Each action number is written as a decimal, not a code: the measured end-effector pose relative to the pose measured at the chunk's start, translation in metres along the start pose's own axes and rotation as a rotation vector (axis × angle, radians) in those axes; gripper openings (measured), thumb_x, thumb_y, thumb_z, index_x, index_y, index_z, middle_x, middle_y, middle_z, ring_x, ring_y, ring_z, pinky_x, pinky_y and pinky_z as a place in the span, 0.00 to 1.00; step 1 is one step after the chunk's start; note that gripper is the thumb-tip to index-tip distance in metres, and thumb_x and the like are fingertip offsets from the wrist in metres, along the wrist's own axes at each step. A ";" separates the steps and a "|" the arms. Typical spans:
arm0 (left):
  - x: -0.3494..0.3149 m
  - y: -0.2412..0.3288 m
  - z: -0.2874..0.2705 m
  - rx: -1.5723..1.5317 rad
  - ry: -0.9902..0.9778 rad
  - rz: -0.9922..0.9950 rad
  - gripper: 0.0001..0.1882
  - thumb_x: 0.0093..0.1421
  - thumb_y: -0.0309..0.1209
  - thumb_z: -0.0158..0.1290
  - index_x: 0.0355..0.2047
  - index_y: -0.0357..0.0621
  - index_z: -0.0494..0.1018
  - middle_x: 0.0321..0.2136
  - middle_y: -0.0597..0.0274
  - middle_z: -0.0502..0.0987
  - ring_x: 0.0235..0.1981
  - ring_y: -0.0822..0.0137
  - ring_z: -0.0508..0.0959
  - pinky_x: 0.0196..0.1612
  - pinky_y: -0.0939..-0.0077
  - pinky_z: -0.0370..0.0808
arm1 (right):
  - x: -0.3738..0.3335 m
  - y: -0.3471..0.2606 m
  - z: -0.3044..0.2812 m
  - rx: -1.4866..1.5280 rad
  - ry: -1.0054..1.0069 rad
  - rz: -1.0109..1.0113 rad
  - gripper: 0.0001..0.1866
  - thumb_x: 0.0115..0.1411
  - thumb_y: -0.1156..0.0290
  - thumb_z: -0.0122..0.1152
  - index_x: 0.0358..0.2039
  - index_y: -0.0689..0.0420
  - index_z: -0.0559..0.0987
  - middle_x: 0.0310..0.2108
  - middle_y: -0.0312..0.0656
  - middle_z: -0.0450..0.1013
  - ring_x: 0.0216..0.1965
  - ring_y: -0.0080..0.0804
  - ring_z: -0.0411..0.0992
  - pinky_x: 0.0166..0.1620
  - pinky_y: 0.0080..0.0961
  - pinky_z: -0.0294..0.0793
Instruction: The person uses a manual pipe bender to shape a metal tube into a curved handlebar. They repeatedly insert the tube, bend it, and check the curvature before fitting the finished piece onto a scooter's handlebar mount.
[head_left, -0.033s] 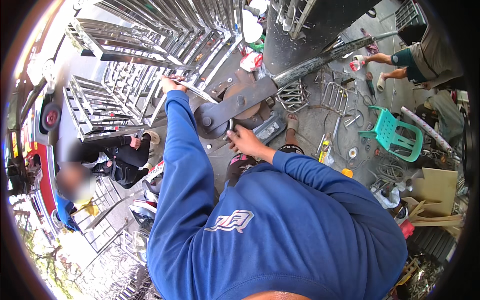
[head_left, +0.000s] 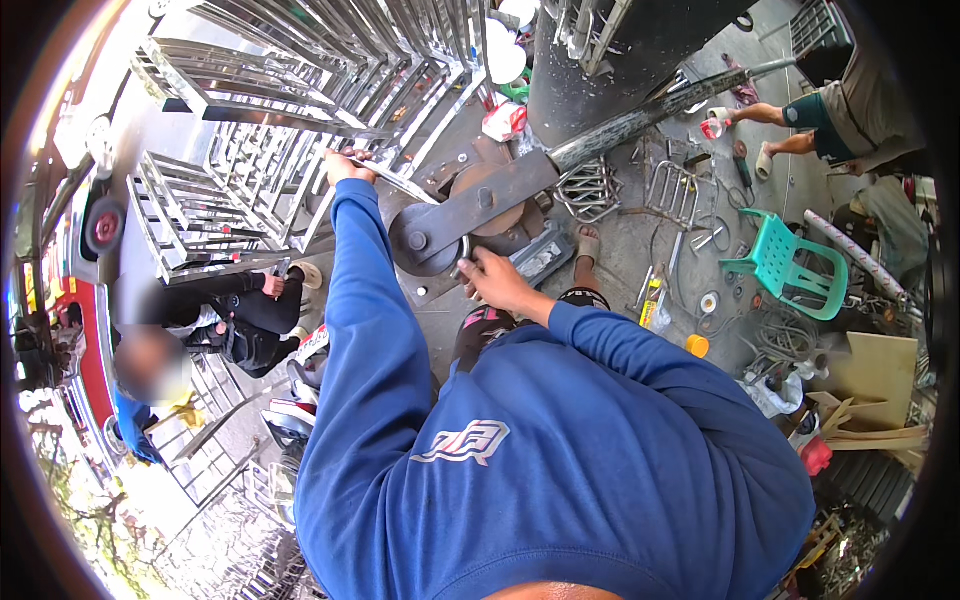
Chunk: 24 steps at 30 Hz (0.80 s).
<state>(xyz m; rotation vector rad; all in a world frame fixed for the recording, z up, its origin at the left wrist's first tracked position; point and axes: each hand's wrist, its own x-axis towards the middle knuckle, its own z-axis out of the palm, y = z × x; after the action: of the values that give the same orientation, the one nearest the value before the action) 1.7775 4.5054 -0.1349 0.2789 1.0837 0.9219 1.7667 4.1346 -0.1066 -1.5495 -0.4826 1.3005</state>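
Note:
In front of me is a dark steel bending tool with round dies and a flat arm [head_left: 500, 192], joined to a long lever pipe [head_left: 650, 112]. My left hand [head_left: 350, 168] is closed around a shiny metal tube [head_left: 408, 184] that runs into the tool's left side. The tube's curved end [head_left: 465, 247] shows on the near side of the dies. There my right hand [head_left: 496, 282] grips that end with curled fingers, its fingertips partly hidden. Between the dies, the tube is hidden by the flat arm.
Welded shiny metal racks [head_left: 250, 170] stand close on the left, with a seated person [head_left: 235, 310] near them. A dark drum [head_left: 610, 80] rises beyond the tool. On the right are a green plastic chair [head_left: 795, 265], bent metal frames [head_left: 680, 190], scattered tools and another person's legs [head_left: 785, 130].
Both hands keep their hold on the tube. The view has shifted very slightly; nothing else has visibly moved.

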 end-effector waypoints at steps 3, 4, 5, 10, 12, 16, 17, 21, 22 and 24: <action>0.005 0.001 0.008 0.070 0.106 0.112 0.25 0.72 0.55 0.43 0.33 0.44 0.62 0.20 0.63 0.65 0.14 0.65 0.64 0.22 0.61 0.70 | 0.000 0.010 0.012 0.231 0.087 0.027 0.23 0.75 0.53 0.46 0.39 0.65 0.72 0.31 0.44 0.77 0.28 0.30 0.78 0.32 0.28 0.80; 0.008 0.000 0.011 0.099 0.102 0.115 0.27 0.71 0.56 0.46 0.34 0.42 0.63 0.21 0.61 0.65 0.14 0.63 0.65 0.23 0.59 0.72 | 0.000 0.010 0.013 0.253 0.050 -0.060 0.23 0.75 0.53 0.46 0.39 0.64 0.72 0.30 0.44 0.77 0.28 0.30 0.78 0.32 0.28 0.80; 0.013 -0.001 0.016 0.110 0.023 0.090 0.27 0.70 0.56 0.47 0.35 0.41 0.63 0.21 0.59 0.66 0.15 0.63 0.66 0.22 0.60 0.72 | -0.001 0.009 0.017 0.275 0.069 -0.081 0.23 0.75 0.53 0.45 0.39 0.64 0.72 0.29 0.44 0.76 0.28 0.29 0.78 0.32 0.28 0.80; 0.028 0.019 -0.023 0.024 0.099 0.110 0.34 0.68 0.65 0.41 0.32 0.42 0.63 0.22 0.58 0.68 0.21 0.59 0.72 0.38 0.49 0.77 | 0.001 -0.002 0.018 0.175 0.182 0.050 0.23 0.75 0.52 0.47 0.38 0.63 0.74 0.29 0.44 0.77 0.28 0.28 0.78 0.32 0.27 0.80; 0.025 0.038 -0.059 -0.207 0.108 0.096 0.35 0.66 0.70 0.36 0.29 0.46 0.62 0.22 0.60 0.69 0.23 0.60 0.72 0.45 0.41 0.74 | 0.002 -0.003 0.015 0.192 0.199 0.015 0.22 0.74 0.54 0.50 0.40 0.63 0.75 0.30 0.44 0.78 0.30 0.29 0.79 0.31 0.27 0.79; 0.038 0.042 -0.068 -0.096 0.226 0.076 0.41 0.63 0.73 0.30 0.37 0.43 0.66 0.27 0.62 0.72 0.34 0.64 0.73 0.53 0.32 0.68 | 0.000 0.005 0.019 0.722 0.171 0.093 0.18 0.72 0.59 0.57 0.43 0.64 0.76 0.31 0.44 0.78 0.33 0.29 0.80 0.29 0.24 0.78; 0.045 0.039 -0.064 -0.065 0.215 0.010 0.44 0.64 0.72 0.28 0.44 0.40 0.67 0.30 0.61 0.73 0.38 0.63 0.73 0.55 0.31 0.66 | 0.000 0.008 0.020 0.600 0.164 0.072 0.16 0.70 0.62 0.61 0.45 0.64 0.76 0.33 0.43 0.79 0.33 0.28 0.78 0.25 0.22 0.74; 0.088 0.033 -0.064 -0.086 0.281 0.035 0.44 0.65 0.68 0.26 0.51 0.38 0.69 0.44 0.53 0.78 0.56 0.54 0.72 0.61 0.34 0.63 | 0.007 0.014 0.031 0.546 0.264 0.000 0.16 0.69 0.62 0.61 0.46 0.63 0.74 0.34 0.42 0.78 0.31 0.26 0.76 0.24 0.21 0.71; 0.094 0.039 -0.082 -0.183 0.251 0.031 0.41 0.65 0.67 0.29 0.49 0.41 0.71 0.44 0.54 0.79 0.53 0.55 0.73 0.61 0.37 0.64 | 0.008 0.015 0.032 0.582 0.276 -0.016 0.16 0.69 0.62 0.61 0.46 0.63 0.74 0.34 0.42 0.78 0.31 0.25 0.76 0.24 0.21 0.71; 0.104 0.049 -0.119 -0.166 0.197 0.099 0.35 0.64 0.64 0.34 0.44 0.47 0.75 0.42 0.55 0.80 0.47 0.56 0.76 0.61 0.44 0.66 | 0.007 0.017 0.033 0.644 0.291 -0.092 0.17 0.69 0.61 0.61 0.47 0.62 0.72 0.34 0.42 0.78 0.32 0.24 0.76 0.24 0.21 0.70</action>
<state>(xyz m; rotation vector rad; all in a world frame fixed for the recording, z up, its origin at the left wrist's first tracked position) 1.6672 4.5871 -0.2274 0.1068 1.1730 1.1398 1.7348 4.1477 -0.1216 -1.1238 0.0564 1.0006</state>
